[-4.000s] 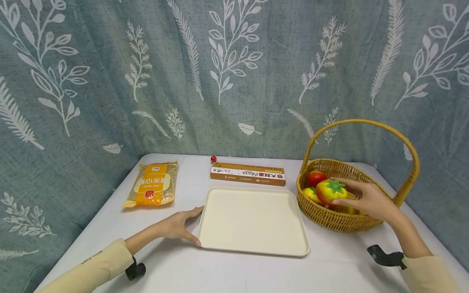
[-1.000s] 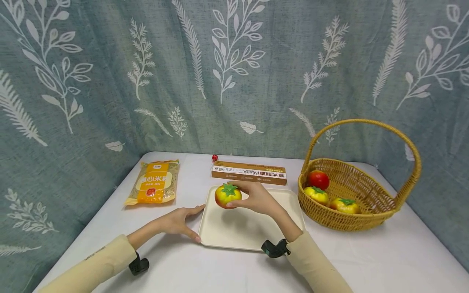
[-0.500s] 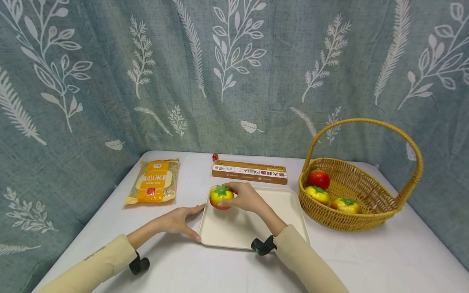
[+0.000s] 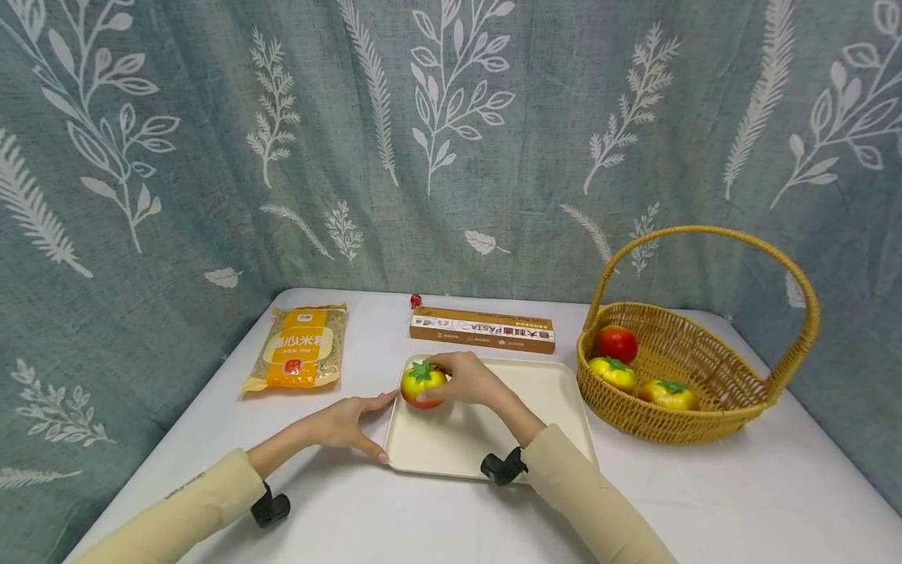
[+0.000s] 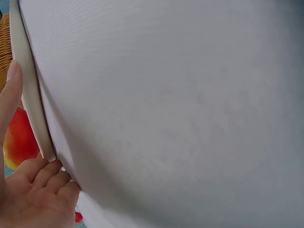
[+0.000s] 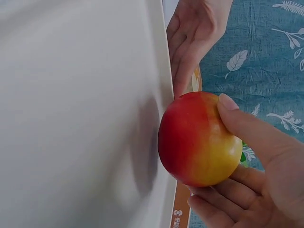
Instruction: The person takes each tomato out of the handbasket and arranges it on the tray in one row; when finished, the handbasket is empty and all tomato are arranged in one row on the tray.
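Observation:
My right hand (image 4: 474, 382) pinches a red-and-yellow persimmon (image 4: 423, 384) with a green leafy top. It is over the back left corner of the cream tray (image 4: 500, 431). In the right wrist view my thumb is on one side of the persimmon (image 6: 199, 140) and the fingers on the other, with its shadow on the tray. I cannot tell whether it touches the tray. My left hand (image 4: 345, 427) is spread at the tray's left side, thumb near the front corner and fingertips at the left edge. In the left wrist view its fingers (image 5: 47, 175) meet the tray rim.
A wicker basket (image 4: 655, 427) at right holds a red fruit (image 4: 616, 345) and two yellow ones (image 4: 613, 374) with green tops. Behind the tray lies a pasta box (image 4: 482, 329), with a small red item (image 4: 416, 300) beyond it. A grain bag (image 4: 299, 348) lies back left.
My right hand has carried the persimmon leftward from the basket to over the tray, then lower toward its back left corner. My left hand has stayed at the tray's left side.

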{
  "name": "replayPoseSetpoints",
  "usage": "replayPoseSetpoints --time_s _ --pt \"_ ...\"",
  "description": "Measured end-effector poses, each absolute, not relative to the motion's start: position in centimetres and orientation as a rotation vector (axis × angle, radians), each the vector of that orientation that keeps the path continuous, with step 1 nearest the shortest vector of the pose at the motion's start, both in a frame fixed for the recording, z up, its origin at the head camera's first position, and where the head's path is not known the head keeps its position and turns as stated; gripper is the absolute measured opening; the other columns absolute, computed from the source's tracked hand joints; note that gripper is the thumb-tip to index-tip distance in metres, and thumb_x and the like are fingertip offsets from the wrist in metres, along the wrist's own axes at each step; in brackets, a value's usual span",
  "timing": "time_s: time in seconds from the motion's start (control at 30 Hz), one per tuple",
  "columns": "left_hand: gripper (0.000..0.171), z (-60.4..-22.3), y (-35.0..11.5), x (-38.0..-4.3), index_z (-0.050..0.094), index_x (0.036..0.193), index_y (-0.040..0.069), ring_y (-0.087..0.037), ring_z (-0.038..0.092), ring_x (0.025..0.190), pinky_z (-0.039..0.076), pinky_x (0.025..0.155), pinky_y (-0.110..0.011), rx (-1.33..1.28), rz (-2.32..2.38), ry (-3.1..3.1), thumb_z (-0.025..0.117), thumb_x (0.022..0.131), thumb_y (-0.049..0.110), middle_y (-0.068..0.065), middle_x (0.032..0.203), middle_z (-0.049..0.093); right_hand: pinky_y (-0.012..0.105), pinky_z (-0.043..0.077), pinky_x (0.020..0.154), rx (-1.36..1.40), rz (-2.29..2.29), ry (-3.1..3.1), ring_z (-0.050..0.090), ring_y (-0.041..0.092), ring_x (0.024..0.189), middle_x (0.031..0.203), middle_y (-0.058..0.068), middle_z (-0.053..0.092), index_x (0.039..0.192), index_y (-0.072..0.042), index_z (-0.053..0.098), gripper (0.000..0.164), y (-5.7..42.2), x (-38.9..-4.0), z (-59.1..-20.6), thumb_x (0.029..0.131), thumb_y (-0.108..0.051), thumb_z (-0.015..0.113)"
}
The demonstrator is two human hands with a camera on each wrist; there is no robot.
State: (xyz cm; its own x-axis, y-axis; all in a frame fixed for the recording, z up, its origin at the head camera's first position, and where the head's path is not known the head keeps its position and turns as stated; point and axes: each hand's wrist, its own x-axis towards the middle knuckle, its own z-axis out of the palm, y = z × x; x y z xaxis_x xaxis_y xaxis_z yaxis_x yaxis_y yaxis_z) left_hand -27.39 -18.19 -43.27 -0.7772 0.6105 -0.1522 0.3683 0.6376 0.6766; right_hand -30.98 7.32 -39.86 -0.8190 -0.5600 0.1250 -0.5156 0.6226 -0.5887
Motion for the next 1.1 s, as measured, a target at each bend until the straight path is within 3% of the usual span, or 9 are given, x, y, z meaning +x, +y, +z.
replayPoseSetpoints --time_s 0.47,0.83,1.1 --pt "0.105 -43.32 -18.19 -27.32 0.031 0.151 0.006 -0.035 0.028 0.140 0.025 0.113 -0.050 0.756 0.903 2.512 0.088 0.068 0.037 -0.020 0.152 0.031 0.038 0.049 0.096 -0.952 -1.004 2.718 0.061 0.025 0.110 0.120 0.012 0.066 0.125 -0.001 0.062 0.061 7.67 -30.22 -39.94 0.074 -0.024 0.085" --pt "0.105 -43.38 -18.20 -27.32 0.032 0.150 0.005 -0.035 0.029 0.140 0.025 0.113 -0.050 0.769 0.915 2.508 0.088 0.068 0.037 -0.020 0.152 0.032 0.041 0.045 0.101 -0.915 -1.014 2.664 0.055 0.029 0.121 0.131 0.016 0.059 0.135 0.001 0.054 0.075 7.91 -30.21 -40.02 0.073 -0.029 0.085" --pt "0.105 -43.22 -18.13 -27.23 0.033 0.150 0.005 -0.036 0.030 0.139 0.026 0.113 -0.050 0.757 0.911 2.515 0.088 0.067 0.038 -0.022 0.151 0.032 0.038 0.047 0.099 -0.995 -0.997 2.676 0.058 0.027 0.116 0.127 0.017 0.061 0.130 0.004 0.058 0.067 8.06 -30.09 -40.23 0.075 -0.025 0.085"
